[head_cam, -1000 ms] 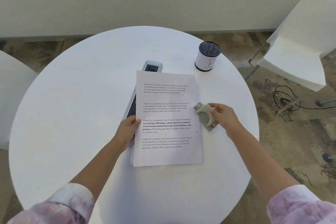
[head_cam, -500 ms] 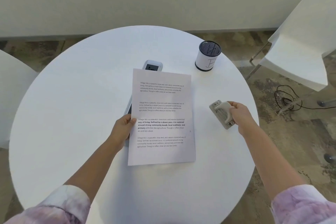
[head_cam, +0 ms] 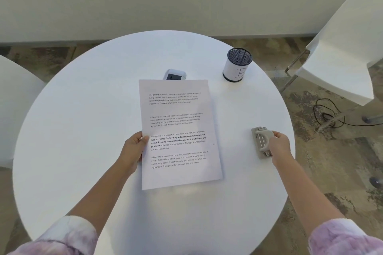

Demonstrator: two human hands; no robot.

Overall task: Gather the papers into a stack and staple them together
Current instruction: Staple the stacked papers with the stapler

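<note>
A stack of printed white papers [head_cam: 178,132] lies in the middle of the round white table [head_cam: 83,130], lifted slightly at its near edge. My left hand [head_cam: 134,149] grips the stack's left edge, thumb on top. A beige stapler [head_cam: 261,142] rests on the table near the right rim, well apart from the papers. My right hand [head_cam: 279,145] is closed on the stapler's right side.
A remote-like grey device [head_cam: 175,74] pokes out from under the papers' far edge. A mesh pen cup [head_cam: 237,65] stands at the back right. A white chair [head_cam: 342,43] and a black cable [head_cam: 327,114] are on the floor to the right; another white seat [head_cam: 12,99] is left.
My right hand carried the stapler away from the papers' right edge to the table's right rim. My left hand shifted the stack, now covering more of the grey device.
</note>
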